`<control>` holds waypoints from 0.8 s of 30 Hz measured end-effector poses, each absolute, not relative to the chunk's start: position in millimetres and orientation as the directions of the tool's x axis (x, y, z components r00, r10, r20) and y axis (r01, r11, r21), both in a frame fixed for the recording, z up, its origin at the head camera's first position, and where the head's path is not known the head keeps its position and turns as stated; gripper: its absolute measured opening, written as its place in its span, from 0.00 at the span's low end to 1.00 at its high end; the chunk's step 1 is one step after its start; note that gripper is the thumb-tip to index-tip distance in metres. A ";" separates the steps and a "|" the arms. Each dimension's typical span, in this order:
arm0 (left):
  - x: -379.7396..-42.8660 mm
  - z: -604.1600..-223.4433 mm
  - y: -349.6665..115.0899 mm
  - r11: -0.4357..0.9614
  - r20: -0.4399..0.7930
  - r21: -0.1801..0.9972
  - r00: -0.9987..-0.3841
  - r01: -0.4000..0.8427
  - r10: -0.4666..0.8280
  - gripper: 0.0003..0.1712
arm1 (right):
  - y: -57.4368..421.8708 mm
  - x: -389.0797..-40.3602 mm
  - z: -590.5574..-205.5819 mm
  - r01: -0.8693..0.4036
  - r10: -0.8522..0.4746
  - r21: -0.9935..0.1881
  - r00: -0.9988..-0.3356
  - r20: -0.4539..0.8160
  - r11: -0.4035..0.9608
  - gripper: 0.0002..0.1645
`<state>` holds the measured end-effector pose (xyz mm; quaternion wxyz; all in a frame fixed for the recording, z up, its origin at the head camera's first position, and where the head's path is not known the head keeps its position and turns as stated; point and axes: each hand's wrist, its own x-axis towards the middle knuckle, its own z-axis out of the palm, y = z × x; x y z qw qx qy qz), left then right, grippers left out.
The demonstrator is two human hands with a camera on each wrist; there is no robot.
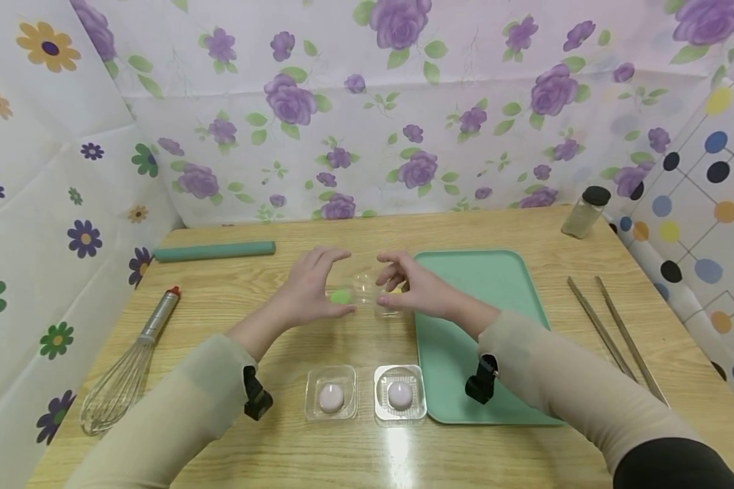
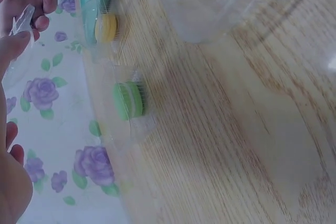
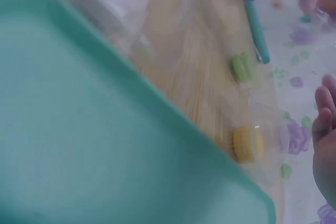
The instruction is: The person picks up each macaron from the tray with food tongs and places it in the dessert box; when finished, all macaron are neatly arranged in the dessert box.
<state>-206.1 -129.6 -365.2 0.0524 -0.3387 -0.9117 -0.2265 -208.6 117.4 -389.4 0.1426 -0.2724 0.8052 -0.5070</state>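
Note:
My left hand (image 1: 306,288) and right hand (image 1: 422,288) face each other over the table. Between them is a thin clear plastic piece (image 2: 23,22), its rim against the left thumb and close to the right fingers; both hands appear to hold it. Past the hands, a green macaron (image 2: 128,100) sits in a clear plastic tray (image 2: 123,136). A yellow macaron (image 3: 248,144) occupies another clear tray (image 3: 273,116) beside it. Nearer me, two pale macarons (image 1: 331,398) lie in separate square clear trays (image 1: 379,375).
The green serving tray (image 1: 474,353) lies under my right forearm. To the left are a whisk (image 1: 128,367) and a teal rod (image 1: 214,251). Metal tongs (image 1: 624,333) lie at the right, with a black-lidded jar (image 1: 586,214) behind. Flowered cloth (image 1: 373,149) hangs along the back.

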 end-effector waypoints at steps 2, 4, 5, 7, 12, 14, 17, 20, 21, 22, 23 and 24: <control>-206.1 -365.5 -129.9 0.665 0.280 0.345 -0.748 0.663 0.601 0.51 | 117.6 -208.6 -388.5 -0.239 -0.590 -0.924 -0.807 0.019 0.297 0.39; -206.1 -365.9 -129.9 0.657 0.307 0.325 -0.733 0.680 0.607 0.51 | 117.8 -208.7 -388.3 -0.190 -0.599 -0.947 -0.800 -0.005 0.260 0.34; -206.2 -366.1 -129.9 0.654 0.318 0.317 -0.727 0.687 0.609 0.51 | 117.7 -208.6 -388.1 -0.172 -0.604 -0.953 -0.797 -0.013 0.248 0.31; -206.2 -366.5 -130.0 0.650 0.340 0.294 -0.712 0.701 0.614 0.52 | 117.8 -208.6 -388.1 -0.125 -0.612 -0.969 -0.790 -0.034 0.215 0.28; -206.2 -367.2 -130.4 0.635 0.395 0.208 -0.658 0.744 0.642 0.52 | 115.6 -209.1 -387.2 0.076 -0.646 -0.994 -0.756 -0.105 0.073 0.31; -205.9 -367.4 -130.4 0.620 0.426 0.164 -0.622 0.767 0.657 0.52 | 114.2 -209.5 -386.8 0.166 -0.657 -0.985 -0.738 -0.154 0.044 0.35; -205.2 -367.5 -130.2 0.592 0.489 0.084 -0.551 0.802 0.676 0.52 | 111.4 -210.4 -386.7 0.258 -0.672 -0.966 -0.709 -0.213 0.034 0.43; -205.1 -367.4 -129.3 0.574 0.543 -0.012 -0.477 0.819 0.691 0.53 | 109.0 -211.3 -387.2 0.311 -0.680 -0.950 -0.691 -0.245 0.027 0.46; -205.0 -367.5 -129.0 0.571 0.556 -0.040 -0.457 0.820 0.695 0.53 | 108.5 -211.5 -387.5 0.315 -0.682 -0.949 -0.690 -0.244 0.020 0.47; -205.2 -367.5 -128.7 0.566 0.567 -0.065 -0.436 0.822 0.699 0.54 | 108.1 -211.7 -387.6 0.318 -0.680 -0.948 -0.691 -0.243 0.015 0.46; -205.5 -367.6 -128.6 0.563 0.574 -0.090 -0.419 0.821 0.703 0.54 | 107.9 -211.9 -387.6 0.323 -0.680 -0.946 -0.691 -0.243 0.010 0.45; -205.8 -367.8 -128.5 0.559 0.580 -0.111 -0.403 0.822 0.708 0.55 | 107.9 -212.0 -387.6 0.329 -0.678 -0.944 -0.693 -0.244 0.004 0.44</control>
